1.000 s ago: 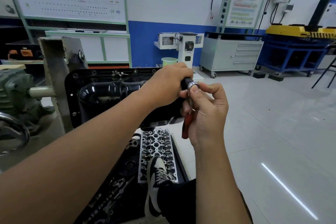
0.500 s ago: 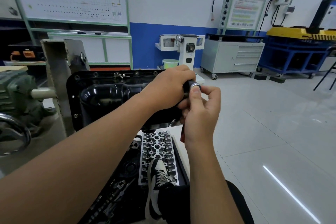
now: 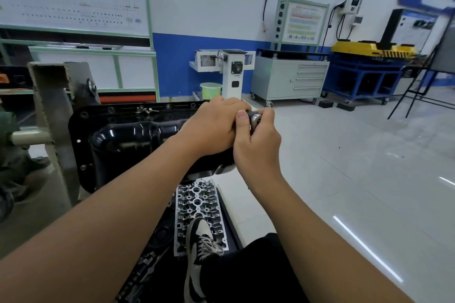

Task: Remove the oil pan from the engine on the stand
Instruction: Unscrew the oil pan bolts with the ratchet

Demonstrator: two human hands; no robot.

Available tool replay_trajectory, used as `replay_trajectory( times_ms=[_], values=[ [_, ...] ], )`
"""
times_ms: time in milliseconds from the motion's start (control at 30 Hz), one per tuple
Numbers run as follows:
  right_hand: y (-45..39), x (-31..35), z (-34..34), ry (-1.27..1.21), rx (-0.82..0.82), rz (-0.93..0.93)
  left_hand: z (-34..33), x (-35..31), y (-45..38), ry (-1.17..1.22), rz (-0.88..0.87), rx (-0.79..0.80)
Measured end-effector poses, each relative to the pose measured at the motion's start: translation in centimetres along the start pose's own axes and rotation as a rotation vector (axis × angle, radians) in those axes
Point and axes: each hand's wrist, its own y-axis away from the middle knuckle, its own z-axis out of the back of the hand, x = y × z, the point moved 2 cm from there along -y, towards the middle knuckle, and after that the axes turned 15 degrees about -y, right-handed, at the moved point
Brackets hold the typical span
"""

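While the engine stand (image 3: 49, 110) holds the block at left, the oil pan (image 3: 118, 140) sits facing the camera, still seated on the engine with bolts visible along its top and left flange; glossy black stamped steel, deep rounded sump, flat drilled rim. Judging by that, pan is stiff, moderately heavy, probably oily and slick, so take it by the flange edges on both sides once the bolts are out, not by the smooth sump. Below lies a silver cast cylinder head (image 3: 198, 206), ribbed with many holes, a sneaker (image 3: 197, 248) resting on it. Left hand (image 3: 211, 130) is wrapped round a dark tool handle at the pan's right end, fingers curled tight. Right hand (image 3: 257, 140) pinches a small shiny socket (image 3: 256, 118) at that tool's tip, thumb and fingers clamped on it
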Motion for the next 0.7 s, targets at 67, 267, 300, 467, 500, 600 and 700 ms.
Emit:
replay_trajectory(
  times_ms=[67,267,300,467,500,600,700],
  values=[
    [-0.1,0.2,0.3,0.255,0.089,0.180,0.4,0.1,0.3,0.043,-0.001,-0.003],
    [-2.5,1.2,3.0,0.620,0.359,0.609,1.3,-0.3,0.4,-0.009,0.028,0.074],
    [-2.8,1.2,3.5,0.636,0.413,0.635,1.2,-0.4,0.4,-0.024,0.026,0.089],
    [-1.7,2.0,4.2,0.622,0.333,0.562,0.5,-0.1,0.4,0.034,0.125,0.063],
    [-0.7,2.2,4.3,0.584,0.216,0.622,0.4,-0.2,0.4,0.034,0.133,0.052],
    [3.8,2.1,4.2,0.353,0.010,0.588,0.3,-0.3,0.5,0.030,0.151,0.004],
    [6.4,1.5,2.5,0.104,0.057,-0.164,0.6,-0.4,0.6,0.012,0.145,-0.073]
  ],
)
